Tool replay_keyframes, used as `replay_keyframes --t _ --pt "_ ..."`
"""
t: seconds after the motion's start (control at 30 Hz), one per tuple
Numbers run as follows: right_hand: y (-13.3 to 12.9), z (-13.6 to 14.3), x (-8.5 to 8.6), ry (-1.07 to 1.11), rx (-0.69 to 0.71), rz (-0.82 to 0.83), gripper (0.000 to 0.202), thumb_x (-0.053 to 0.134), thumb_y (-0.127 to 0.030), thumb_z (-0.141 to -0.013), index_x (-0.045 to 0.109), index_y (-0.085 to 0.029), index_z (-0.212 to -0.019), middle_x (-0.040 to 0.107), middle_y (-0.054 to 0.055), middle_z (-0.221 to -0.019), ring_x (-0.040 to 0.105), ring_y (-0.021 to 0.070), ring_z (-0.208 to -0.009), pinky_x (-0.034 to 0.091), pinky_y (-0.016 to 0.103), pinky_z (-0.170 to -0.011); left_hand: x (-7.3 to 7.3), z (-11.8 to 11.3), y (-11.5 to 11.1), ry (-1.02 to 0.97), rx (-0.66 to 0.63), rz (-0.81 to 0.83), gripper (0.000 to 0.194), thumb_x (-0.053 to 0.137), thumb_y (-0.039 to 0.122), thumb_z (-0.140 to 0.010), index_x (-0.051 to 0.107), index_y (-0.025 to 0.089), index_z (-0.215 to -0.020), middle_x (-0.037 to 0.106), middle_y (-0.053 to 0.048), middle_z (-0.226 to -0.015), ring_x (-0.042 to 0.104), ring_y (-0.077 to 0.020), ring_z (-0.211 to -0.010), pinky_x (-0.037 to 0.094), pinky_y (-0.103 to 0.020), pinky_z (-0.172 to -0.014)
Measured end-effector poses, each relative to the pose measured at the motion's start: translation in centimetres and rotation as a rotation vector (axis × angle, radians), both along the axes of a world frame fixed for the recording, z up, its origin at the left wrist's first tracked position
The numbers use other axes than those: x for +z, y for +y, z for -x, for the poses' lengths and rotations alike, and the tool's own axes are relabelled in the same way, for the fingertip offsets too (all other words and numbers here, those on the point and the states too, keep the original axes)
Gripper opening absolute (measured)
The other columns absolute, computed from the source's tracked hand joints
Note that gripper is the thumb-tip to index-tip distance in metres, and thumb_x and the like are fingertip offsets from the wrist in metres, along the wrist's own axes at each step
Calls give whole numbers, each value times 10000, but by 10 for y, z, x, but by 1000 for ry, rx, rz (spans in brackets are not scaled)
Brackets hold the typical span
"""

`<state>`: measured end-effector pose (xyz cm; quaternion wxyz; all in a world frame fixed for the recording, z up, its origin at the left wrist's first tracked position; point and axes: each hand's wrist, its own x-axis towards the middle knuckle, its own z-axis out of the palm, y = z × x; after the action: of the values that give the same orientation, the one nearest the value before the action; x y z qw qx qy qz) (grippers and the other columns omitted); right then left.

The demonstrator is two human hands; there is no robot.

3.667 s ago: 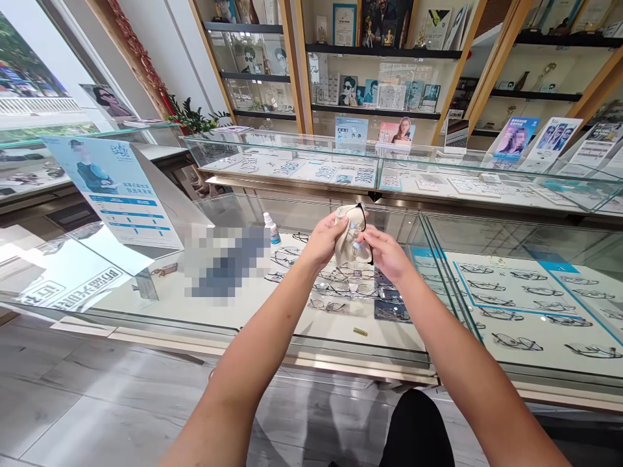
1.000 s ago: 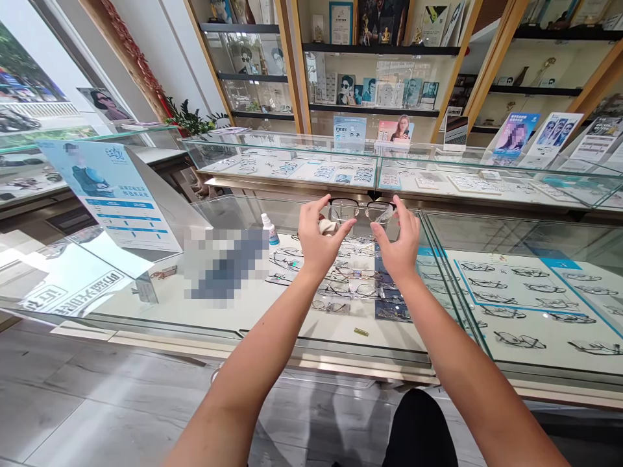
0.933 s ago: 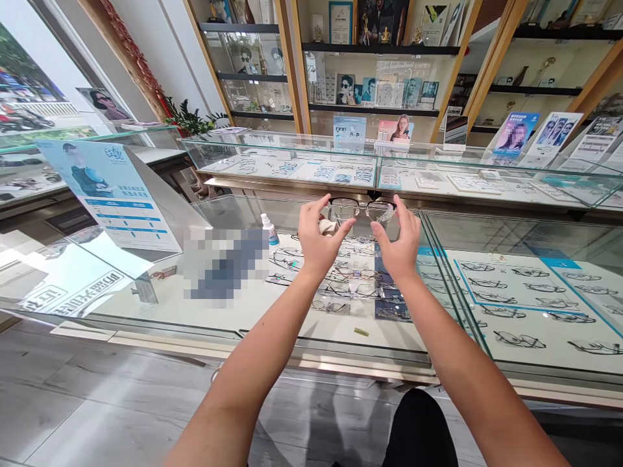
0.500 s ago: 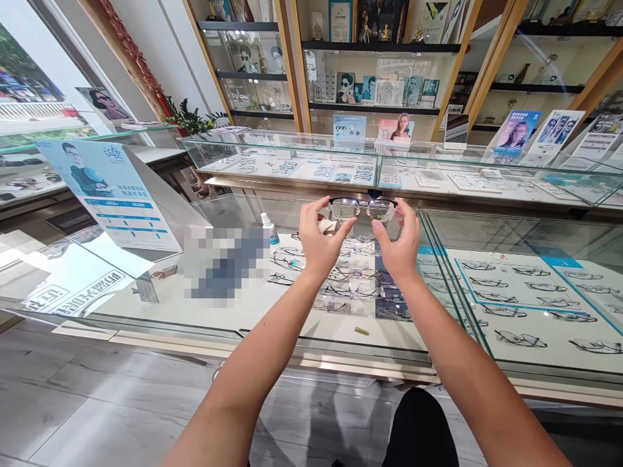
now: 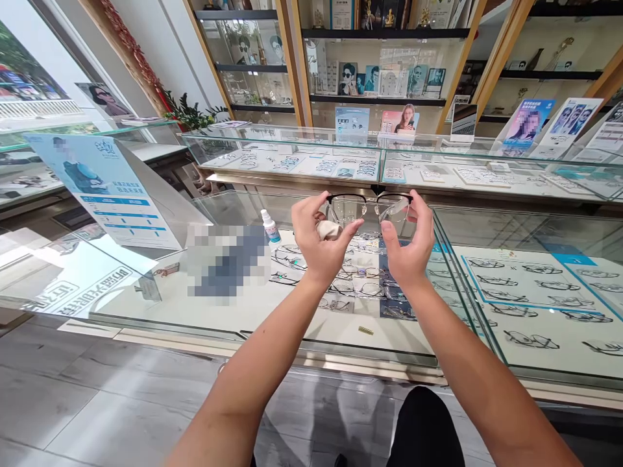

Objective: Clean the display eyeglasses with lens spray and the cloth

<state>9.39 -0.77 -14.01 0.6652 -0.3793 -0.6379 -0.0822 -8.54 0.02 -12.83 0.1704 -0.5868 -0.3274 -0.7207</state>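
Note:
A pair of dark-browed glasses (image 5: pixel 371 197) is held up level above the glass counter, lenses facing me. My left hand (image 5: pixel 321 241) pinches the left end of the frame between thumb and fingers. A pale crumpled cloth (image 5: pixel 329 229) shows in that same hand, under the fingers. On the other side, my right hand (image 5: pixel 411 241) grips the right end, its thumb below the right lens. Rows of glasses (image 5: pixel 357 287) lie beneath, partly hidden by my hands and forearms.
A white spray bottle (image 5: pixel 270 228) stands left of my left hand. Farther left are a blurred dark item (image 5: pixel 231 263) and a tilted blue-and-white sign (image 5: pixel 109 188). More glasses (image 5: pixel 530 339) fill the right case. Another glass counter (image 5: pixel 292 176) runs behind.
The glasses look larger and nearer, and both hands have spread slightly apart with them. The pale cloth shows more clearly in my left hand. The view has shifted a little.

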Motion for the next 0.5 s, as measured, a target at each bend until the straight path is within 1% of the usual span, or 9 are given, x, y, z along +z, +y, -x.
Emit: replay_keyframes --t 0.1,0.23,0.37,0.5 --pt "-4 -1 2 2 -14 -29 692 591 -593 -1046 438 -306 -1656 641 132 -1422 675 315 -1195 591 589 -1038 -2 1 -3 -14 5 49 748 820 739 -874 644 251 -1412 628 -107 -1228 614 -260 -1105 553 -393 -854" --pt "-9 -1 3 2 -49 -10 715 567 -605 -1042 417 -306 -1674 620 142 -1438 648 346 -1248 567 600 -1046 -2 1 -6 -20 4 80 765 817 758 -864 644 261 -1420 624 -112 -1237 614 -281 -1146 561 -412 -874" --pt "-8 -2 3 -21 -98 -7 693 550 -603 -1049 429 -304 -1662 634 137 -1396 646 347 -1241 578 587 -1004 0 -2 -7 -13 39 94 728 798 756 -885 647 265 -1400 629 -100 -1219 632 -271 -1130 568 -404 -858" --pt "-8 -2 2 -14 -115 -28 671 567 -607 -1047 454 -314 -1640 646 125 -1354 650 334 -1189 584 579 -974 2 -3 -9 -4 13 86 655 781 715 -925 650 269 -1386 648 -85 -1194 649 -251 -1096 572 -399 -861"
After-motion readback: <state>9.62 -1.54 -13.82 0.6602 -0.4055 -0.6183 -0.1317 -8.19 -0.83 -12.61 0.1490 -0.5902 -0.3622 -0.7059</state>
